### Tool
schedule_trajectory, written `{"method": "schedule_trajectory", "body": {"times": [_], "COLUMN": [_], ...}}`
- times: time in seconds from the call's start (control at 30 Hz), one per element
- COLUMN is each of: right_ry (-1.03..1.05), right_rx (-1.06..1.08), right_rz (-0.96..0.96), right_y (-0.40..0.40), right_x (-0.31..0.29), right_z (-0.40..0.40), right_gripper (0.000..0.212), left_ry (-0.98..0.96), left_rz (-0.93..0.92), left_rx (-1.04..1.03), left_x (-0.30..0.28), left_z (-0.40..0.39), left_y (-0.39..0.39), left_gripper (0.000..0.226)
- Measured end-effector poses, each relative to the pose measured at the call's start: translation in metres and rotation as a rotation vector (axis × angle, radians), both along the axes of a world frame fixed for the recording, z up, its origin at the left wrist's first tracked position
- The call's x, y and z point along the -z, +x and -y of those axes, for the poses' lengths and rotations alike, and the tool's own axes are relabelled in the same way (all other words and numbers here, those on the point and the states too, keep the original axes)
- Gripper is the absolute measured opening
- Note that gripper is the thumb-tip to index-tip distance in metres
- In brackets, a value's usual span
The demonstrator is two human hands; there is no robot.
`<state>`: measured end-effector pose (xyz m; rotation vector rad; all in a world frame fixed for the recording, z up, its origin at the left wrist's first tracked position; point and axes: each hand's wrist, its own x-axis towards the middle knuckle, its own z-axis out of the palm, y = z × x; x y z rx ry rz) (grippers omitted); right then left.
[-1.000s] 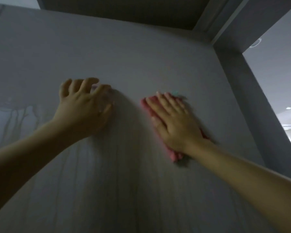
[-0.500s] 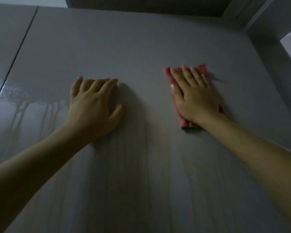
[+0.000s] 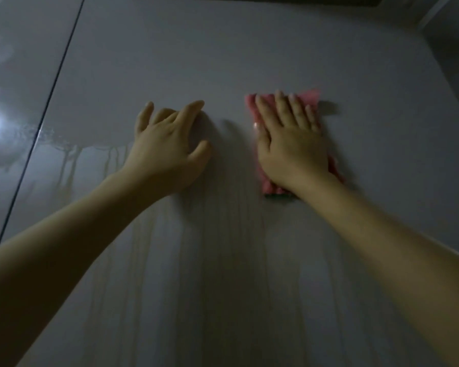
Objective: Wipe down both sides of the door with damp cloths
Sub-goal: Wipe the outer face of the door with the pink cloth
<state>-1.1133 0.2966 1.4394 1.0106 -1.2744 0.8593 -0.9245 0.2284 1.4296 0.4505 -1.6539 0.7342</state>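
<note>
The grey door fills the view, its lower surface marked by wet streaks running down. My right hand lies flat, fingers together, pressing a folded pink cloth against the door right of centre. The cloth shows above the fingertips and below the wrist. My left hand rests arched on the door left of centre, fingers spread and curled. Whatever lies under its palm is hidden.
A dark vertical seam separates the door from a glossy grey panel on the left, which carries a bright light reflection. Drip marks hang beside my left wrist. The door frame stands at the upper right.
The view has shifted so the left seam and panel now show. My right hand and the pink cloth slid up and rightward, then slightly back toward the left hand.
</note>
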Motion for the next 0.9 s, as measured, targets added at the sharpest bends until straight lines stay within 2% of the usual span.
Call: {"method": "schedule_trajectory", "body": {"times": [0.1,0.17,0.2,0.33,0.4,0.5,0.63,0.7,0.8,0.9], "right_ry": [0.12,0.173,0.159,0.008,0.03,0.168,0.384,0.49,0.505,0.398], "right_rx": [-0.04,-0.01,0.011,0.01,-0.005,-0.047,-0.223,-0.289,-0.137,-0.039], "right_rz": [-0.243,-0.293,-0.263,0.049,0.027,-0.088,-0.095,-0.119,-0.136,-0.182], "right_y": [0.007,0.001,-0.001,0.024,0.05,0.08,0.067,0.054,0.039,0.034], "right_x": [0.05,0.048,0.036,-0.001,0.016,0.054,0.037,0.022,0.007,-0.002], "right_z": [0.007,0.0,-0.001,0.01,0.023,0.034,0.001,-0.023,-0.044,-0.049], "right_gripper": [0.053,0.055,0.055,0.053,0.054,0.059,0.054,0.058,0.059,0.049], "left_ry": [0.008,0.031,0.036,-0.046,-0.044,-0.024,0.011,0.035,-0.006,0.131], "left_rz": [0.036,0.068,0.074,0.029,-0.006,-0.072,0.009,0.039,0.005,-0.061], "left_rx": [0.022,0.063,0.085,0.109,0.133,0.189,0.224,0.146,-0.107,-0.088], "left_x": [0.002,0.006,0.008,0.019,0.027,0.044,0.062,0.065,0.059,0.044], "left_z": [0.003,0.005,0.006,0.004,0.003,-0.002,-0.012,-0.017,-0.029,-0.037], "left_y": [0.003,0.008,0.012,0.024,0.026,0.03,0.021,0.007,-0.02,-0.052], "left_gripper": [0.074,0.073,0.072,0.061,0.057,0.053,0.053,0.054,0.057,0.065]}}
